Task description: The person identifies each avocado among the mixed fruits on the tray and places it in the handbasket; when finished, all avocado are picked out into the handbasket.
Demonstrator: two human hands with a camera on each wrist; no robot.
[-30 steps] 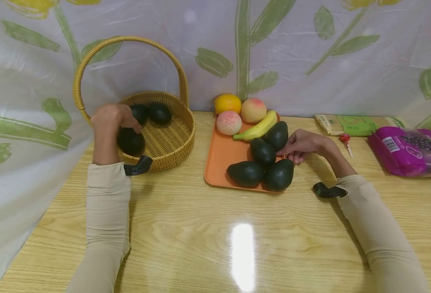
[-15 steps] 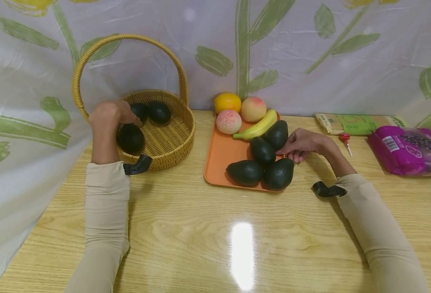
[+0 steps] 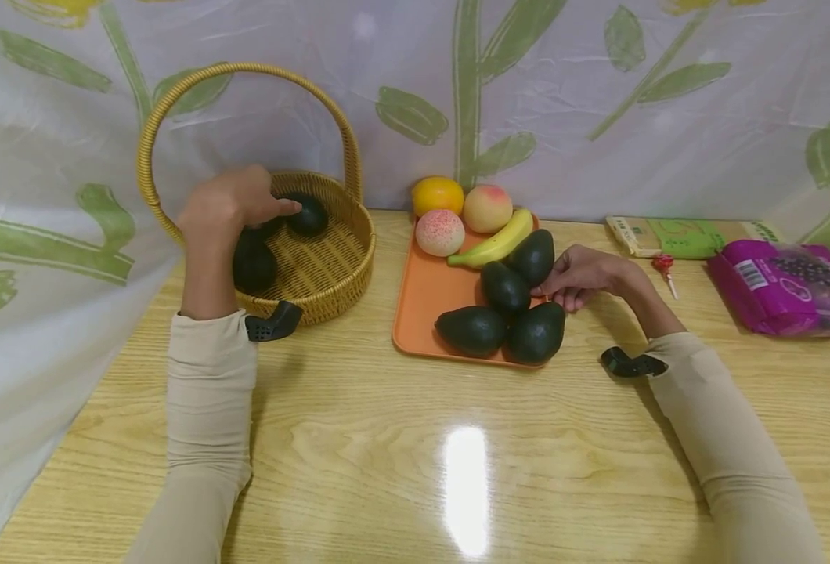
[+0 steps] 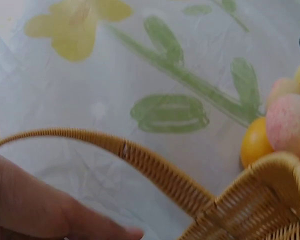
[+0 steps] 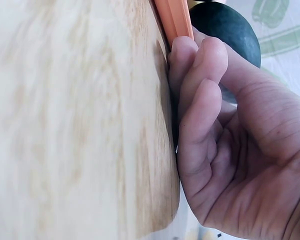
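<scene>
My left hand is over the left side of a round wicker basket, under its tall handle, a finger stretched to the right. It holds nothing that shows. Inside the basket lie three dark green avocados, partly hidden by the hand. In the left wrist view, the straight finger is in front of the basket handle. My right hand pinches the right edge of an orange tray between thumb and curled fingers. Several avocados sit on the tray close to that hand.
At the tray's back are two peaches, an orange lemon-shaped fruit and a banana. Further right lie a red lollipop, a green and tan packet and a purple bag. A flowered curtain hangs behind.
My left hand has let go of the front-left avocado in the basket and lifted up and to the right, its finger now stretched out. The right hand keeps its hold on the tray edge.
</scene>
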